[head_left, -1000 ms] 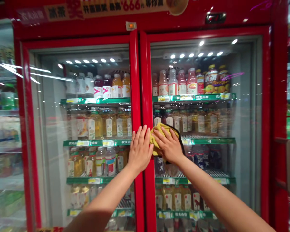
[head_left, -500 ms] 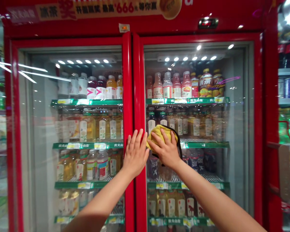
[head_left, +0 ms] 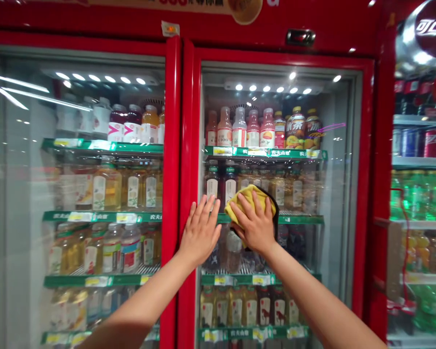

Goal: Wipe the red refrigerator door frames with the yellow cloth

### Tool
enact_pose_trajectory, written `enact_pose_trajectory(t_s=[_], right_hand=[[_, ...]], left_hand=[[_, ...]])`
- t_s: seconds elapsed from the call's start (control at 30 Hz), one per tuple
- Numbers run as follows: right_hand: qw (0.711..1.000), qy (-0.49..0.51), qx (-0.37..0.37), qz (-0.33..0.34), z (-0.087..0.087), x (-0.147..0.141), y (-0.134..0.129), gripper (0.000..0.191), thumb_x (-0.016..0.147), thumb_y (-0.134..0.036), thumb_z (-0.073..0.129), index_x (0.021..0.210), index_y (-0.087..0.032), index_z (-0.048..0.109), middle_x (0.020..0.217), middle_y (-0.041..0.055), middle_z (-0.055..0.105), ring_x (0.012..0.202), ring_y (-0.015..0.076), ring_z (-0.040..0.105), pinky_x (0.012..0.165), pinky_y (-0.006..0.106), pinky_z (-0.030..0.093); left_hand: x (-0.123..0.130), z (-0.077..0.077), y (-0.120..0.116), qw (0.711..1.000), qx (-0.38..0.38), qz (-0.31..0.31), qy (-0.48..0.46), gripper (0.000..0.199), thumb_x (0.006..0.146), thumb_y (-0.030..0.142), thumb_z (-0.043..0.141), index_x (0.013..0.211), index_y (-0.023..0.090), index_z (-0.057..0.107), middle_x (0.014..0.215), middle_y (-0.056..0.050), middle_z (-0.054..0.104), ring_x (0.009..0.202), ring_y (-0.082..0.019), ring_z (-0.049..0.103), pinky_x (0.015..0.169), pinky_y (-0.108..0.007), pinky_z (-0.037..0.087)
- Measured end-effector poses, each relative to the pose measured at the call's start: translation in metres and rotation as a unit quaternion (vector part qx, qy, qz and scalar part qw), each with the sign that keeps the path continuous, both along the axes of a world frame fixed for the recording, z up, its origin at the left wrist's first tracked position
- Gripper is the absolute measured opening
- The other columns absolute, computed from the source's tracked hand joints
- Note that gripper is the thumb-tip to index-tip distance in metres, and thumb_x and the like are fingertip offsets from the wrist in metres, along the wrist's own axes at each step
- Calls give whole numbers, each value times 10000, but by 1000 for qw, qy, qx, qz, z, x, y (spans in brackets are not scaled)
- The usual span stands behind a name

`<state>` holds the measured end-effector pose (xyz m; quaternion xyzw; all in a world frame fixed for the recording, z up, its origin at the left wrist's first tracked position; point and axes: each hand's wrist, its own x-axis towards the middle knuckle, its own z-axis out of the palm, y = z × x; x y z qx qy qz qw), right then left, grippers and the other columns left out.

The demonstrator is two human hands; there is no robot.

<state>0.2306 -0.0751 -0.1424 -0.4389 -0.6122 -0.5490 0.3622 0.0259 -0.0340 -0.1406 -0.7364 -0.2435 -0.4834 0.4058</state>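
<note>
We've got the yellow cloth with black edging against the clear glass panel of the right-hand cooler door, its middle hidden under our right hand, fingers spread, palm pinning it; bottles behind are partly blocked. Our left hand is flat and open, holding nothing, across the glossy red door frame and glass edge. Versus half a second ago, we've got the cloth farther from that frame.

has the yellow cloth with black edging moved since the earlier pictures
Yes, rightward: the yellow cloth with black edging now sits farther right of the red vertical door frame.
</note>
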Motion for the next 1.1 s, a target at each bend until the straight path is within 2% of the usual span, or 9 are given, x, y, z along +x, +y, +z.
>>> enact_pose_trajectory(t_s=[0.17, 0.3, 0.37, 0.43, 0.67, 0.8, 0.9, 0.97, 1.1], right_hand=[[999, 40, 8, -10, 58, 27, -1, 518, 991, -451, 521, 1499, -357, 480, 1618, 12, 423, 1538, 324, 254, 1237, 607, 146], [989, 128, 74, -1, 21, 49, -7, 571, 979, -366, 529, 1540, -335, 427, 1616, 65, 419, 1538, 351, 246, 1214, 636, 186], [990, 120, 67, 1, -5, 50, -10, 608, 958, -332, 552, 1550, -333, 412, 1611, 79, 425, 1545, 368, 221, 1209, 647, 184], [996, 81, 34, -3, -11, 47, -13, 613, 939, -326, 579, 1535, -345, 434, 1597, 67, 448, 1549, 366, 207, 1221, 634, 164], [994, 95, 27, -45, 67, 77, -18, 544, 972, -345, 512, 1513, -338, 461, 1638, 15, 383, 1543, 323, 234, 1230, 588, 197], [983, 159, 68, -59, 31, 94, -22, 584, 962, -308, 506, 1541, -293, 426, 1628, 66, 393, 1545, 348, 222, 1205, 611, 236], [991, 112, 47, -48, 4, 85, -24, 568, 953, -324, 542, 1515, -312, 463, 1604, 60, 436, 1550, 362, 201, 1210, 618, 213], [997, 64, 19, -43, 15, 77, -24, 545, 955, -355, 555, 1495, -346, 484, 1600, 24, 448, 1551, 350, 201, 1226, 601, 185], [999, 42, 9, -31, 75, 85, -24, 518, 987, -398, 506, 1502, -358, 472, 1618, -15, 420, 1542, 304, 242, 1246, 557, 161]], left_hand=[[34, 14, -2, 1000, -8, -23, 3, 804, 998, 258, 480, 1632, 193, -9, 1668, -114, 300, 1572, -263, 183, 1284, -497, 201], [40, 8, -2, 999, -26, -28, 1, 837, 985, 255, 497, 1631, 209, -33, 1681, -104, 262, 1572, -258, 185, 1291, -491, 192], [38, 2, -1, 999, -31, -22, 0, 840, 978, 251, 504, 1632, 212, -21, 1681, -103, 259, 1571, -258, 186, 1292, -489, 193], [40, -1, 1, 999, -31, -16, 0, 841, 972, 248, 509, 1633, 215, -10, 1680, -103, 260, 1571, -258, 183, 1295, -494, 182], [73, 9, 2, 999, -24, -17, -18, 851, 972, 253, 520, 1629, 240, -20, 1690, -98, 222, 1574, -268, 169, 1293, -544, 136], [78, 3, -1, 999, -19, -18, -21, 863, 972, 272, 530, 1628, 227, -28, 1692, -100, 212, 1574, -262, 166, 1300, -512, 130], [80, -2, -2, 1000, -9, -18, -7, 858, 980, 289, 520, 1626, 223, -41, 1679, -96, 258, 1565, -255, 205, 1305, -504, 95], [85, -1, -3, 1000, -4, -18, -6, 864, 982, 292, 517, 1624, 219, -57, 1672, -102, 275, 1559, -258, 227, 1304, -519, 72], [101, 6, -5, 1000, 0, -11, -22, 865, 986, 288, 511, 1623, 190, -66, 1663, -130, 293, 1560, -264, 224, 1299, -538, 76]])
